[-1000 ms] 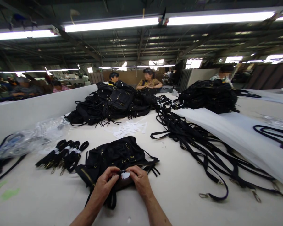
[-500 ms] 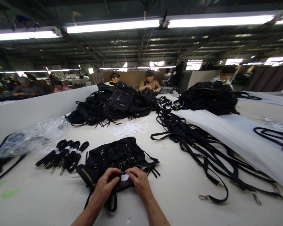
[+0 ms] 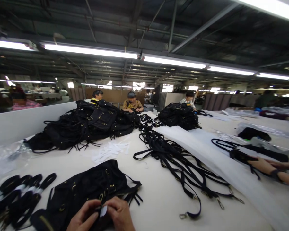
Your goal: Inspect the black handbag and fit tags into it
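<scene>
A white tag [image 3: 103,210] is being pinched over a black bag [image 3: 86,183].
The tag is being grasped by the fingers of the right hand [image 3: 120,213], a dark piece [image 3: 98,209] beside it by those of the left hand [image 3: 83,216]. The bag is being supported by the tabletop [image 3: 159,199] and flanked by bundled straps [image 3: 20,200] at left, loose straps [image 3: 163,150] at right. Beyond, white strips [image 3: 108,152] are being backed by piled bags [image 3: 98,120].

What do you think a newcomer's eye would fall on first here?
Probably the heap of black bags at the back left of the table. Next, the tangle of black straps right of centre, beside a long white sheet. In front, the left hand and right hand meet at a white tag over a black bag.
</scene>
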A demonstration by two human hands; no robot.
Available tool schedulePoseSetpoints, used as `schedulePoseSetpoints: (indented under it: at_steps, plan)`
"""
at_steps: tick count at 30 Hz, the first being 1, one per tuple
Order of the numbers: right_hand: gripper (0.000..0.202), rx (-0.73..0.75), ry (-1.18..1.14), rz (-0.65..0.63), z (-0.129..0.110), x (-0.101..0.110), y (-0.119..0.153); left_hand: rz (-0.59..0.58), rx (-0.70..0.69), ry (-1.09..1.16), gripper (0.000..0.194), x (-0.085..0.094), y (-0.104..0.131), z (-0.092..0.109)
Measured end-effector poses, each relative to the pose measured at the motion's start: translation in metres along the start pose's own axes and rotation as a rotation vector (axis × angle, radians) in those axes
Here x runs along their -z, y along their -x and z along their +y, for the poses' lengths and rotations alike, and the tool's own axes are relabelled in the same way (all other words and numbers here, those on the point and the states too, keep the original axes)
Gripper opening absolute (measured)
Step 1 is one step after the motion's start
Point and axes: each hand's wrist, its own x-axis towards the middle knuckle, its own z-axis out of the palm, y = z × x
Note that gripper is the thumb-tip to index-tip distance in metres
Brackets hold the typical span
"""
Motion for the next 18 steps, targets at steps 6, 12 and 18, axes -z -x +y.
schedulePoseSetpoints:
  at_steps: [6, 12, 18]
  plan:
    - [0.013, 0.013, -0.001, -0.052, -0.006, 0.0, -0.002, -0.062, -0.008, -0.117, 0.04, -0.005, 0.007, 0.022]
    - [0.019, -0.03, -0.003, -0.096, -0.013, -0.001, -0.002, -0.056, -0.014, -0.138, 0.035, -0.005, 0.015, 0.038]
    - [0.019, -0.051, -0.008, -0.07, -0.012, -0.001, -0.002, -0.047, -0.028, -0.166, 0.032, -0.004, 0.016, 0.039]
